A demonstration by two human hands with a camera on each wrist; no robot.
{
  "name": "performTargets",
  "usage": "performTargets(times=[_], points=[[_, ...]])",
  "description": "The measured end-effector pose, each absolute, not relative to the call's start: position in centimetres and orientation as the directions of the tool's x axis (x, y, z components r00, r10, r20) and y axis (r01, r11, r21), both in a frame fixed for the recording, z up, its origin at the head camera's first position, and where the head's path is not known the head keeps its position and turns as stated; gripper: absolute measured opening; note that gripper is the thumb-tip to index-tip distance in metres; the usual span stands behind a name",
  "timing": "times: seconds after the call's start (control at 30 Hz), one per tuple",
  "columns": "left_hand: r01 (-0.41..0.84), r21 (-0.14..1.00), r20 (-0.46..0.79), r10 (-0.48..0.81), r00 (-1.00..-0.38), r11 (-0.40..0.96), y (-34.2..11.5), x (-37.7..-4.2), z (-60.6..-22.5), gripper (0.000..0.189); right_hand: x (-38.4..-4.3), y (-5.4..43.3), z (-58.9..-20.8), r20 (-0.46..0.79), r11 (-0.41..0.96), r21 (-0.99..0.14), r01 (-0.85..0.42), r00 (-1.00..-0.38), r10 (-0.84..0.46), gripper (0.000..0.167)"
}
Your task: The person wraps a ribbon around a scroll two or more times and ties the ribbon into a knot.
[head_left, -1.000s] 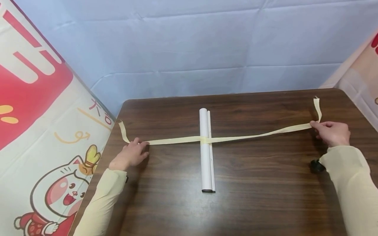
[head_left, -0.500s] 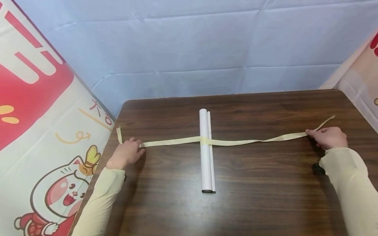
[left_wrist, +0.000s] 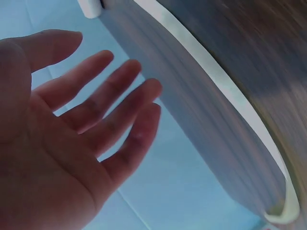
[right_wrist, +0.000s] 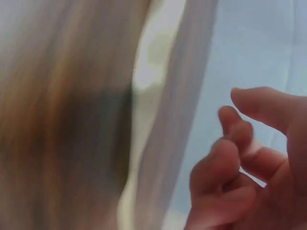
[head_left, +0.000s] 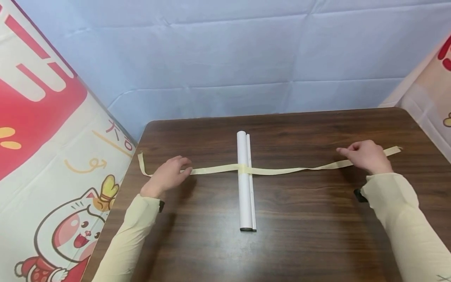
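A white rolled-up scroll (head_left: 244,199) lies lengthwise on the table, with a thin white rod along its right side. Around its middle passes a pale yellow ribbon (head_left: 278,171), whose two tails stretch out left and right. My left hand (head_left: 169,174) hovers over the left tail; in the left wrist view its fingers (left_wrist: 120,112) are spread and relaxed, holding nothing. Above the right tail is my right hand (head_left: 368,156), also holding nothing. Its fingers (right_wrist: 216,163) curl loosely in the right wrist view, the thumb apart from them, the ribbon (right_wrist: 151,62) beyond.
The dark wooden table (head_left: 299,235) has rounded far corners. A pale blue cloth backdrop (head_left: 225,58) hangs behind it. On the left stands a printed cartoon banner (head_left: 70,164), and another printed panel (head_left: 430,94) is at the right.
Both hands have let go of the ribbon's tails, lifted, and moved inward toward the scroll. The right tail end now lies to the right behind the right hand. The scroll has stayed put.
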State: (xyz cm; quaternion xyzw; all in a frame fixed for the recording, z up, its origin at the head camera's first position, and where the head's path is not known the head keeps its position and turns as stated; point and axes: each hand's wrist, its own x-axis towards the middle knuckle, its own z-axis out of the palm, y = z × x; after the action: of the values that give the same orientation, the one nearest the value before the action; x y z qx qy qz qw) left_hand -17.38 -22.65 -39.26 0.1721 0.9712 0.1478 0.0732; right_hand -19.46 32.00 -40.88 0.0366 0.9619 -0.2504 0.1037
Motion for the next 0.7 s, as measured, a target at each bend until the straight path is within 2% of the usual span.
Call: performTargets(times=[0.13,0.27,0.47,0.57,0.7], points=[[0.373,0.346,-0.037,0.41,-0.912,0.861,-20.6,-17.9,-39.2,0.028,-19.9,28.7,-40.2,-0.213,0.879,-0.475,0.038,-0.974,-0.073,0.055],[0.43,0.375,-0.003,0.465,-0.885,0.821,-18.4,-18.4,-39.4,0.026,-19.9,24.8,-39.8,-0.209,0.879,-0.474,-0.051,-0.963,-0.169,0.038],[0.43,0.424,-0.018,0.482,-0.876,0.797,-15.4,-18.8,-39.7,0.027,-19.4,19.6,-40.5,-0.185,0.865,-0.468,-0.183,-0.936,-0.298,0.018],[0.432,0.441,-0.037,0.497,-0.867,0.786,-14.2,-19.0,-40.1,0.029,-19.1,17.7,-41.3,-0.173,0.856,-0.462,-0.23,-0.924,-0.341,0.018],[0.416,0.457,-0.078,0.502,-0.862,0.786,-12.7,-19.4,-40.7,0.032,-18.6,15.8,-42.2,-0.179,0.867,-0.429,-0.251,-0.918,-0.354,0.027]])
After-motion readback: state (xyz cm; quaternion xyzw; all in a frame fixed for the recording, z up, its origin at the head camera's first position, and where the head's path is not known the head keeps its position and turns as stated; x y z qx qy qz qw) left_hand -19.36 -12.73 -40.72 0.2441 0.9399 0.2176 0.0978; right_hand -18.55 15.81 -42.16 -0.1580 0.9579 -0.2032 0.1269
